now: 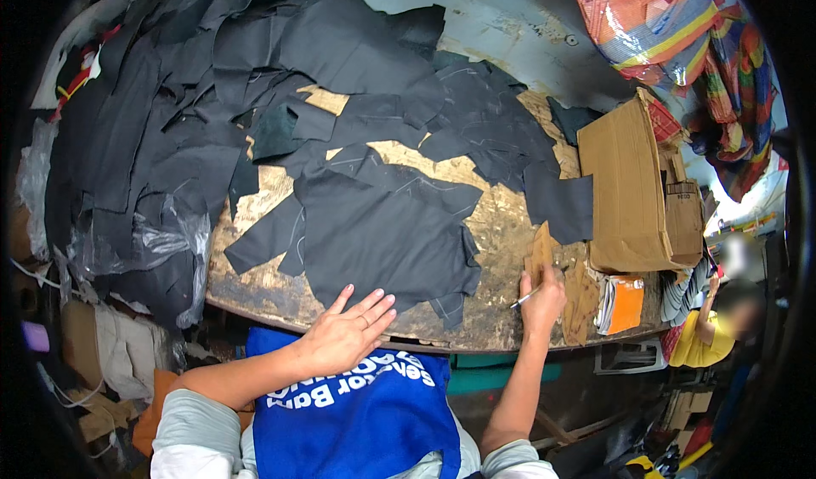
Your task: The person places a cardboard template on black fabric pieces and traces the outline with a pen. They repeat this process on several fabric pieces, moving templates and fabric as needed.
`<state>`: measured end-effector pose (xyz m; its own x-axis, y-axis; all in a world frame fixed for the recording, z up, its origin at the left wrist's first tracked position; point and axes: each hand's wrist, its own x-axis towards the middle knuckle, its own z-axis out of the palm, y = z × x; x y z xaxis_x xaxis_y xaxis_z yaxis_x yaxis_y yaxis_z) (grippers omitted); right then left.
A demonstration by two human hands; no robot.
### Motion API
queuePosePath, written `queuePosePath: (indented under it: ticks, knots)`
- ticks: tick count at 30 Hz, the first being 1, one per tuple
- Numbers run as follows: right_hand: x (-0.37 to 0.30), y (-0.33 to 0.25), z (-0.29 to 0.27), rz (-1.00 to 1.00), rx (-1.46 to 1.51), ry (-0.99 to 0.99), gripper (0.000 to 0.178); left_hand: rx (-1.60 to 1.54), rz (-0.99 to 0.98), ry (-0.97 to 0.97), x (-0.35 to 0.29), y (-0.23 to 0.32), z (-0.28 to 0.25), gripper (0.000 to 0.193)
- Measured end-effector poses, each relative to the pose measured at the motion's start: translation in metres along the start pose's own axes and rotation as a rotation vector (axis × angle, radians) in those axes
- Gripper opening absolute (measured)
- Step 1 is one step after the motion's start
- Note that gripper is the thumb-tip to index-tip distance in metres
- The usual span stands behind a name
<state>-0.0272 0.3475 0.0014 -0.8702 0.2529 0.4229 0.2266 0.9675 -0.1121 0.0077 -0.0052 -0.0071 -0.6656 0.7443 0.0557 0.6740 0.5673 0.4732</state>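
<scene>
A large piece of black leather-like material (387,232) lies flat on the worn wooden table (501,224) in front of me. My left hand (348,330) rests at its near edge with the fingers stretched out, fingertips on the material and nothing held. To the right, over bare wood, my right hand (542,300) is closed around a slim silver pen (524,297), which points left. The same hand also grips a brown, jagged-edged flat template (539,245) that sticks out beyond the fingers. Pale drawn lines show on some smaller black pieces (433,188) behind the large one.
Heaped black material (170,96) covers the table's left and far sides, with clear plastic (174,232) over part. At right stand a cardboard box (625,198), more brown templates (580,305) and an orange-covered booklet (626,305). Farther right, a person in yellow (710,339) sits.
</scene>
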Motion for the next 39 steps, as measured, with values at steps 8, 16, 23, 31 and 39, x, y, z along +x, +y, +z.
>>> queuePosePath:
  ticks: [8,16,23,31,39]
  knots:
    - [0.043,-0.026,-0.05,0.082,0.26,0.324,0.025,-0.278,0.016,0.279,-0.025,-0.01,0.007,0.021]
    - [0.008,-0.173,0.01,-0.734,0.968,-0.34,0.016,-0.246,0.071,0.201,-0.025,-0.002,-0.02,0.024]
    - [0.018,-0.193,0.035,-0.918,0.975,-0.453,0.012,-0.145,-0.201,0.54,-0.022,-0.032,-0.061,0.032]
    - [-0.006,-0.201,0.027,-0.86,0.639,-0.536,0.024,-0.025,-0.428,0.263,-0.011,-0.061,-0.045,0.078]
    - [-0.034,-0.193,0.009,-0.749,0.702,-0.522,0.037,0.015,-0.497,0.233,-0.011,-0.059,-0.05,0.086]
